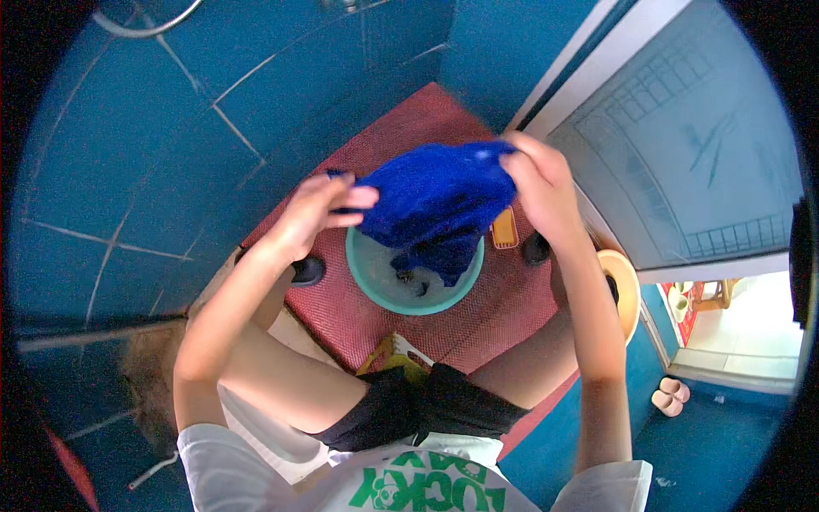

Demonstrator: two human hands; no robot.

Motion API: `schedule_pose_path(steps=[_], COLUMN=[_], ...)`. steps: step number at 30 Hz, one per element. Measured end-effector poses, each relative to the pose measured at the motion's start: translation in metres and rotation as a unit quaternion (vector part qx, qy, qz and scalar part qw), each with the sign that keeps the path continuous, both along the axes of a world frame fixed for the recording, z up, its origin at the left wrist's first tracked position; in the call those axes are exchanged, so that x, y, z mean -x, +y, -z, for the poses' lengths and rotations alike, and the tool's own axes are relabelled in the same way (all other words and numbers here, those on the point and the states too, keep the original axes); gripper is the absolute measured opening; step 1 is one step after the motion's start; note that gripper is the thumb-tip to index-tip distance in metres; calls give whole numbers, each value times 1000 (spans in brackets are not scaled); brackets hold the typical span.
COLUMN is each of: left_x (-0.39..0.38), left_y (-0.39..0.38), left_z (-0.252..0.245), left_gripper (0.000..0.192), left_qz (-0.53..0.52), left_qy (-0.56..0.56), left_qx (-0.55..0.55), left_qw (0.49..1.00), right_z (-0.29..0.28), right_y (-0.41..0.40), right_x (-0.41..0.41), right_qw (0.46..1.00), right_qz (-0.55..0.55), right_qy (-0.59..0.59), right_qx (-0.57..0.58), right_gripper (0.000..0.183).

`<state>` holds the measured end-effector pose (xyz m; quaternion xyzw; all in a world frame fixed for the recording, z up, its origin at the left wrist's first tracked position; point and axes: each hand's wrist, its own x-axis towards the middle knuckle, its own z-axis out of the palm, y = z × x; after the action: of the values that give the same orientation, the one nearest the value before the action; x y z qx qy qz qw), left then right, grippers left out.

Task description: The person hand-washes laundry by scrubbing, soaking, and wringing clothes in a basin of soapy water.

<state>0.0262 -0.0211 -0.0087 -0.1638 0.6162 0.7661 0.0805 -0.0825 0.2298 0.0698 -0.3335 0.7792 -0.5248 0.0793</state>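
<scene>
Between my two hands a dark blue cloth or garment (pixel 441 185) is spread out above a light green plastic basin (pixel 409 309). My left hand (pixel 326 208) grips its left edge, fingers slightly blurred. At the upper right corner of the cloth, my right hand (pixel 540 179) pinches the fabric. The lower end of the cloth hangs down into the basin, which holds cloudy, sudsy-looking water (pixel 377 262). Something small and dark shows in the water near the hanging end; what it is I cannot tell.
The basin stands on a red textured mat (pixel 512 320). To its right lies an orange soap dish or brush (pixel 504 229). A pale orange basin (pixel 627 288) sits beyond my right forearm. Blue tiled wall (pixel 160 147) rises on the left, a frosted door (pixel 691 147) on the right. Pink slippers (pixel 670 397) rest lower right.
</scene>
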Motion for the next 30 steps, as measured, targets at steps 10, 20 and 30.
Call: schedule_pose_path(steps=[10,20,30], left_x=[4,36,50], left_y=[11,23,61], left_z=[-49,-88,-144], left_gripper=[28,13,29], left_qz=[53,137,-71], left_qy=[273,265,328], left_qx=[307,209,207], left_qw=[910,931,919], right_z=[-61,28,185], right_y=[-51,-58,-34], right_x=[1,5,-39], right_qw=[979,956,955], right_qz=[-175,-167,208], right_qy=[34,-170,120], right_qx=[96,169,177], right_gripper=[32,35,73])
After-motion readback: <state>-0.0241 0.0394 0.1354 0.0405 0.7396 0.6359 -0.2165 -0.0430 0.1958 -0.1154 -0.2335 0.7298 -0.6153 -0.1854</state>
